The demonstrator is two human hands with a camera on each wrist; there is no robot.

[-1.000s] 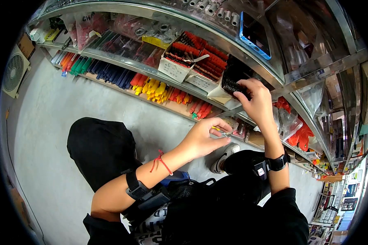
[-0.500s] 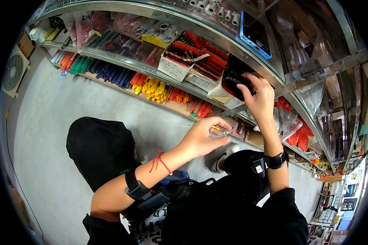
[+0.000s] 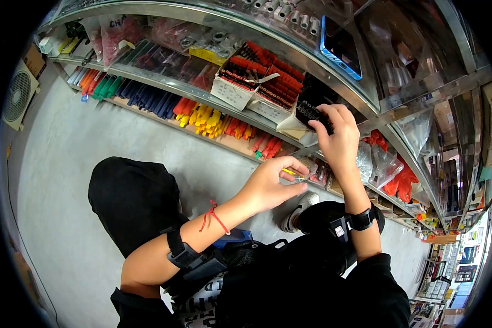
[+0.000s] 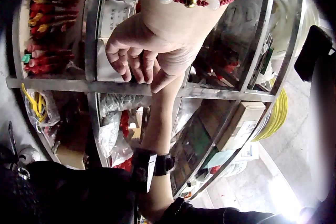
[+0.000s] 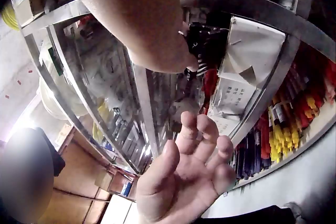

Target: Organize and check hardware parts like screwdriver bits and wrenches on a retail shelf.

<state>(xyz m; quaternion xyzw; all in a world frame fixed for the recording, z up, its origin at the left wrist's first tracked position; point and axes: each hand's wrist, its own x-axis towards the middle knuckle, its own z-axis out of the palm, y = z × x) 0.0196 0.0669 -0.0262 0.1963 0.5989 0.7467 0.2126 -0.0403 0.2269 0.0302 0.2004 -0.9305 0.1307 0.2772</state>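
My right hand reaches into the rightmost open box on the middle shelf. Thumb and fingers pinch the near ends of slim black pieces with pale end marks. In the right wrist view the back of that hand covers most of the grip, beside the black pieces. My left hand hovers lower, in front of the shelf edge, its fingers loosely bent. Its palm faces the right wrist camera and holds nothing. Two white boxes of red-and-black pieces stand left of the black ones.
A blue phone lies on the glass top above the right hand. Yellow, red, green and dark blue pieces line the bottom shelf. Red plastic bags sit to the right. The metal shelf edge runs between the hands.
My right hand dipped further into the box of black pieces, then came back toward me, with those pieces tilting forward at its fingers. The left hand has hardly moved.
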